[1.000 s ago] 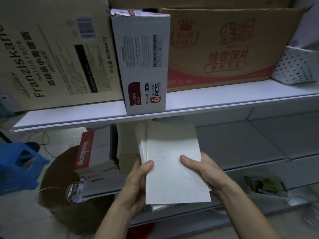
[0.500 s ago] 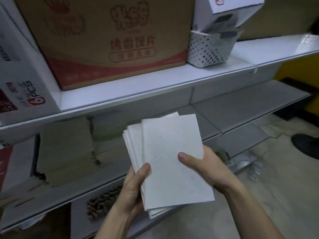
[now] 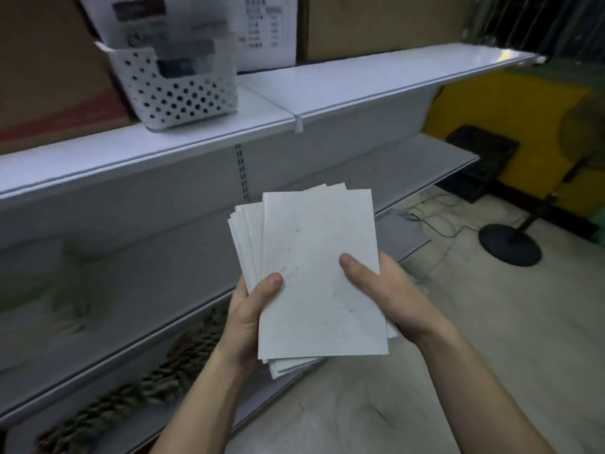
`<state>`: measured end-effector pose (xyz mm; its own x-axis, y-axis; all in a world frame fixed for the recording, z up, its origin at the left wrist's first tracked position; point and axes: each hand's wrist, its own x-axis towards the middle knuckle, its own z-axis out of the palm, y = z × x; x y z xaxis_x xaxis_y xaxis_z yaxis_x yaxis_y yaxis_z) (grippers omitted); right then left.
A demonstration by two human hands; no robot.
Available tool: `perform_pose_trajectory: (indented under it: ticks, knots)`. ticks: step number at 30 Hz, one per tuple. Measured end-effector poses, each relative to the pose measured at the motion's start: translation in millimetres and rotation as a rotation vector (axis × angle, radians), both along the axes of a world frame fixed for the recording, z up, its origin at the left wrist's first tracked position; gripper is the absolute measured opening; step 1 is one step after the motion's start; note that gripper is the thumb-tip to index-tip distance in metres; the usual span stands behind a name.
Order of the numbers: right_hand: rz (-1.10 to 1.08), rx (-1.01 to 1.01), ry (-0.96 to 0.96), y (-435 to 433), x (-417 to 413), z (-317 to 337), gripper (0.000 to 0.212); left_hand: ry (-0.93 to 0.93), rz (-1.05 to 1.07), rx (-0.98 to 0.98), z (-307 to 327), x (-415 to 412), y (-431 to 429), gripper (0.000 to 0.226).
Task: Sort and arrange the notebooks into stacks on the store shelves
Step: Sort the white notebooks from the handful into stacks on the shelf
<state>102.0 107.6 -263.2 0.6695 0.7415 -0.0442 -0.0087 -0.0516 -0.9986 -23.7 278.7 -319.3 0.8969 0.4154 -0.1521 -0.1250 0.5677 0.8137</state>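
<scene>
Now the left hand [image 3: 250,314] and right hand [image 3: 386,294] both gripped a fanned stack of plain white notebooks [image 3: 319,276], faintly smudged, thumbs pressed on top, held before the white shelves [image 3: 360,83].

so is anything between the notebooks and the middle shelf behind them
Nothing visible does. The left hand and right hand hold the notebooks in front of the middle shelf; the white basket sits on the shelf above, off the path.
</scene>
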Motion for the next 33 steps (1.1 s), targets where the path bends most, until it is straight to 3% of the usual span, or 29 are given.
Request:
perform_pose_trajectory:
  ticks: [4, 12, 18, 24, 33]
  knots:
    - [-0.061, 0.023, 0.057, -37, 49, 0, 0.050, 0.001, -0.031, -0.021, 1, 50, -24, 0.098]
    - [-0.261, 0.171, -0.029, -69, 135, -6, 0.038, -0.036, -0.054, 0.130, 24, 160, -54, 0.101]
    - [-0.366, 0.249, -0.135, -88, 208, 25, 0.032, -0.114, -0.042, 0.229, 60, 249, -68, 0.107]
    - [-0.279, 0.260, -0.190, -98, 284, 53, 0.028, -0.144, -0.003, 0.283, 88, 320, -76, 0.107]
    - [-0.098, 0.109, -0.479, -107, 398, 86, 0.025, -0.112, 0.378, 0.355, 111, 369, -115, 0.106]
